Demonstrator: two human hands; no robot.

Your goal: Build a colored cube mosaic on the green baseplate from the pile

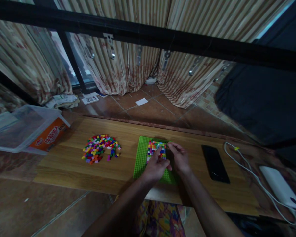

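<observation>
Baseplate (142,158) mid-board (71,171), loose bricks (100,152) left of it, phone (215,163) right, tub (22,128) far left

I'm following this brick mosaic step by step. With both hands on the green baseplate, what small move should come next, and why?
Probably the left hand should reach left to the pile of loose bricks for another piece. The coloured patch covers only the far part of the green baseplate, much of it shows bare green, and the right hand rests at the patch's edge. Whether either hand holds a brick cannot be told.
</observation>
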